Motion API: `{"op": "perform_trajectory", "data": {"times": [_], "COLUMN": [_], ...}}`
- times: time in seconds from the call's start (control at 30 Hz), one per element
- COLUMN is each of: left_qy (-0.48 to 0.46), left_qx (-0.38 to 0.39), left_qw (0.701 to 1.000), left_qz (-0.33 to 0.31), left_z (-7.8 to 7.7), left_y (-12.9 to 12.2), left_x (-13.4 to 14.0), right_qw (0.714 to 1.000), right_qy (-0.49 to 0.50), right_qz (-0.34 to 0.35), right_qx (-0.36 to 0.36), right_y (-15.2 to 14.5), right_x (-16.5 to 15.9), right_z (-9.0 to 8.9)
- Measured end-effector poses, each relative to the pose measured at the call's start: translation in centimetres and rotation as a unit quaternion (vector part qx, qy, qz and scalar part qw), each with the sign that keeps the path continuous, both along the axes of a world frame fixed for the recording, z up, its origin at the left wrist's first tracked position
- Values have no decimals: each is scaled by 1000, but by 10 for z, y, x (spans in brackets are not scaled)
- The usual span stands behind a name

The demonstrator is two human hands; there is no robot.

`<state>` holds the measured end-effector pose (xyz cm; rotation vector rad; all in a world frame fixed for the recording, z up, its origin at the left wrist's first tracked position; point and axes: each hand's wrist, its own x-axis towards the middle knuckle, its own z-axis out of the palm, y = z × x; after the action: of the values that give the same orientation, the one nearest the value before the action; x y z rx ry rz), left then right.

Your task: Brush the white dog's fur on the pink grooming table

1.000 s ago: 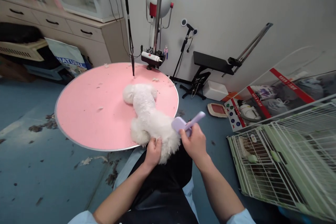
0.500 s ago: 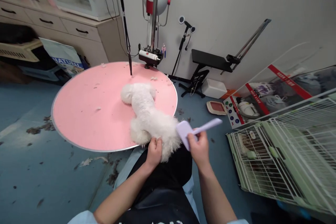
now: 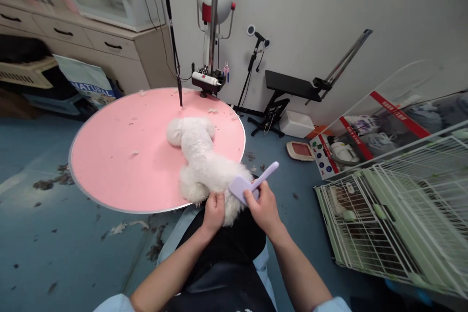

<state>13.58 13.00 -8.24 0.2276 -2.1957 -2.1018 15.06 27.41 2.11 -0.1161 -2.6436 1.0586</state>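
Observation:
A fluffy white dog [image 3: 199, 148] lies across the near right edge of a round pink grooming table [image 3: 117, 156], its head toward the table's middle and its hind end toward me. My left hand [image 3: 214, 212] is closed on fur at the dog's hindquarters, near the table rim. In my right hand [image 3: 262, 203] is a lilac slicker brush [image 3: 242, 187], gripped near the joint of head and handle. The brush head rests against the fur of the dog's rear, its handle slanting up and right. Its bristle side is hidden.
A metal post with a small black tool tray [image 3: 207, 82] stands behind the table, and a black strap [image 3: 179, 90] hangs over it. Green and white wire cages [image 3: 369, 224] are at the right. Clumps of cut hair [image 3: 44, 184] lie on the blue floor.
My right hand has moved left with the slicker brush, from the dog's right side onto the fur of its rear. The left hand keeps its hold.

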Motion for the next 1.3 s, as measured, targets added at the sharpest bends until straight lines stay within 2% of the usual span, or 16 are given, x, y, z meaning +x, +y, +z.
{"op": "perform_trajectory", "data": {"times": [0.1, 0.23, 0.37, 0.5, 0.57, 0.63, 0.77, 0.83, 0.9, 0.97, 1.03, 1.07, 1.13, 1.2, 1.23, 1.3], "left_qy": [1, -8, -13, -27, -27, -31, -37, -34, -29, -30, -33, -33, -30, -31, -35, -47], "left_qx": [-1, 1, -19, -15, -7, -1, 18, 14, 6, 7, 22, 32, 54, 74, 85, 108], "left_qw": [1000, 1000, 1000, 999, 999, 999, 999, 999, 999, 999, 999, 998, 998, 997, 996, 993], "left_qz": [2, -5, -8, -19, -23, -24, -33, -31, -26, -26, -30, -31, -28, -19, -16, -17], "left_z": [0, 1, 2, 4, 5, 6, 8, 9, 9, 8, 7, 6, 5, 5, 5, 4], "left_y": [-1, -2, -4, -6, -7, -6, -6, -6, -6, -6, -6, -5, -5, -3, -3, -2], "left_x": [0, 0, -1, -2, -2, -3, -3, -3, -3, -3, -3, -3, -3, -3, -3, -3], "right_qw": [993, 999, 995, 999, 999, 998, 999, 999, 990, 989, 997, 998, 999, 989, 991, 999], "right_qy": [91, -28, 71, -32, -14, 30, -47, -20, 71, 82, -1, -28, 23, 112, 110, 25], "right_qz": [-79, 24, -60, 26, -15, -60, 12, -36, -110, -81, 7, 24, -34, -97, -77, 12], "right_qx": [0, 2, 24, 27, 41, 21, -19, -20, -54, -88, -76, -52, -9, -8, -17, -27], "right_y": [1, -1, -1, -1, -1, -1, 2, 4, 5, 5, 5, 5, 8, 10, 10, 10], "right_x": [-1, -2, -2, 0, 1, 2, 1, 0, -1, 0, -1, -2, -4, -5, -6, -6], "right_z": [2, 3, 5, 6, 6, 5, 5, 5, 4, 2, 1, 1, 2, 3, 3, 2]}}
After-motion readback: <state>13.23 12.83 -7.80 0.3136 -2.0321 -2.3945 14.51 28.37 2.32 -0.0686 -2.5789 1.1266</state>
